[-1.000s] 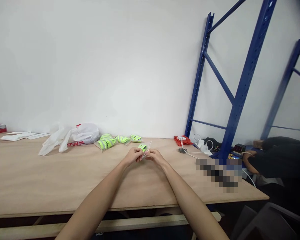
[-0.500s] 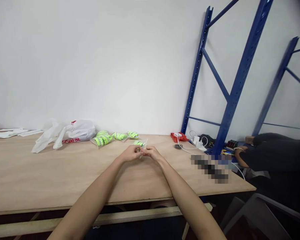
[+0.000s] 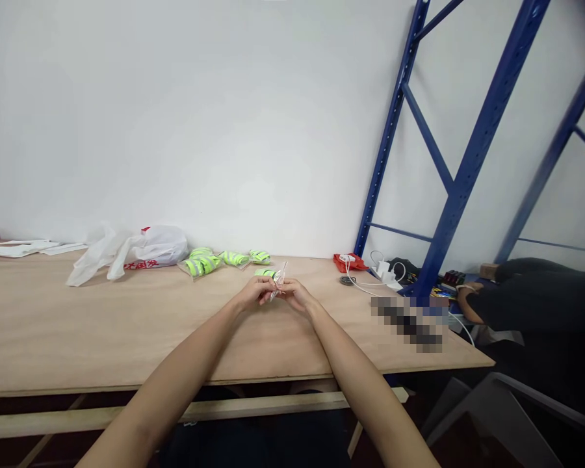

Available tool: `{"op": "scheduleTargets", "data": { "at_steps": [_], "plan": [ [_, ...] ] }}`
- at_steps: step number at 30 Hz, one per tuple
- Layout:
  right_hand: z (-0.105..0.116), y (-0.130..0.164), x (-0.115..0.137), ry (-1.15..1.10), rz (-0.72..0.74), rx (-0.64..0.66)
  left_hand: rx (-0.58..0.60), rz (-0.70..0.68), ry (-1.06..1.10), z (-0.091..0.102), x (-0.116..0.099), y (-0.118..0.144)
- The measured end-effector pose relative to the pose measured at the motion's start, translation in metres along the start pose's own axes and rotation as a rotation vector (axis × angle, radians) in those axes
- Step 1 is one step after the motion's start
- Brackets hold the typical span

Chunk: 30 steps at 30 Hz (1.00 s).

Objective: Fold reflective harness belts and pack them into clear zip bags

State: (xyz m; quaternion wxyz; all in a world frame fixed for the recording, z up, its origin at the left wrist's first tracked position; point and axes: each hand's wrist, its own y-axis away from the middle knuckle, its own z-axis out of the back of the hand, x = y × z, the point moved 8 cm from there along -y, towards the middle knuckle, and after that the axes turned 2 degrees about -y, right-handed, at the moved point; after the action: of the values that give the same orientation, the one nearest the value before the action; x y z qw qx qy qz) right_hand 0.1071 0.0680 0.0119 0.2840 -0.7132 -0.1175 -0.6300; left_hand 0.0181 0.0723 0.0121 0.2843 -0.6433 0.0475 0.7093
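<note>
A clear plastic bag (image 3: 281, 273) with a bright yellow-green and silver striped bundle (image 3: 265, 273) in or behind it is between my hands. My left hand (image 3: 256, 291) pinches the bag from the left. From the right, my right hand (image 3: 295, 294) grips it with bent fingers, close to the left fingertips. Both hands are held over the middle of the wooden table (image 3: 151, 325). Beyond them lie several similar bagged striped bundles (image 3: 202, 262). Where the bag's opening is, I cannot make out.
White plastic bags (image 3: 156, 247) and flat white sheets (image 3: 32, 247) lie at the back left. To the right are a red pouch (image 3: 350, 262), a black round object (image 3: 348, 281), cables with white plugs (image 3: 387, 273) and a blue rack post (image 3: 455, 188). A person's dark sleeve (image 3: 531, 292) is farther right.
My fingers have shifted slightly on the plastic bag, which stays between both hands. The whole view has tilted a little, and the table sits slightly higher in the picture.
</note>
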Motion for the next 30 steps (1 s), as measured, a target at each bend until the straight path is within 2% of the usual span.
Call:
{"op": "scheduleTargets", "data": {
  "at_steps": [5,9,13,17,21,26,30],
  "plan": [
    [0.013,-0.002,-0.005,0.046,0.015,-0.067,-0.081,-0.023,-0.014,0.017,-0.004,0.000],
    [0.022,-0.005,-0.012,0.185,0.022,-0.152,-0.161,-0.069,-0.103,0.031,-0.014,0.005],
    [0.036,-0.007,-0.011,0.408,0.109,-0.324,-0.253,-0.132,-0.264,0.029,-0.021,0.009],
    [0.039,0.000,0.008,0.644,0.268,-0.437,-0.320,-0.190,-0.467,0.020,-0.028,0.012],
    [0.023,0.006,0.026,0.842,0.367,-0.389,-0.366,-0.216,-0.657,0.018,-0.036,0.015],
    [0.004,0.008,0.037,1.246,0.464,-0.343,-0.347,-0.243,-0.826,0.014,-0.044,0.019],
    [0.003,0.003,0.027,1.223,0.412,-0.235,-0.293,-0.281,-0.896,0.006,-0.046,0.019]
  ]
}}
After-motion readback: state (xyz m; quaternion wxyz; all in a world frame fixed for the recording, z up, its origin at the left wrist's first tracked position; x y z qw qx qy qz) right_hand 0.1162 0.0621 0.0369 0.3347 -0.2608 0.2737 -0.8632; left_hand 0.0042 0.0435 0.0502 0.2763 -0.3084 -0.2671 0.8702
